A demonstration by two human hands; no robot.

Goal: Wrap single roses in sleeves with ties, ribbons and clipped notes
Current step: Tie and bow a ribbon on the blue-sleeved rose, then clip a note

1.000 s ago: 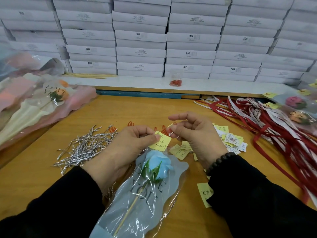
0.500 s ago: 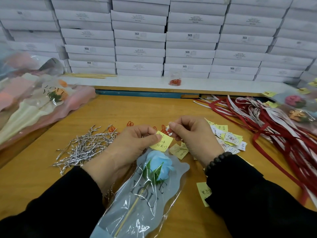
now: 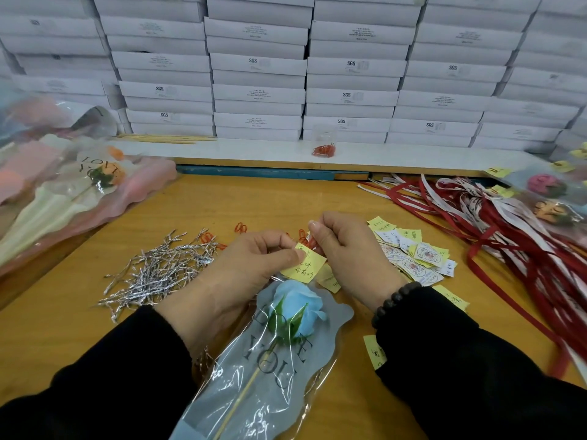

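Nearest us, we found a blue rose (image 3: 297, 308) already inside its printed sleeve (image 3: 270, 385) on the worktop (image 3: 95, 338); whether a tie or ribbon was fitted, we could not tell. We judged the note stage under way. The left hand (image 3: 251, 268) pinched a yellow note (image 3: 304, 264) at the sleeve's top edge. The right hand (image 3: 344, 252) had its grip closed small beside the note, apparently on a red clip; the clip itself was hidden. Beyond lay silver ties (image 3: 158, 268), spare notes (image 3: 413, 252) and red ribbons (image 3: 524, 249). Finished roses (image 3: 552, 198) lay far right.
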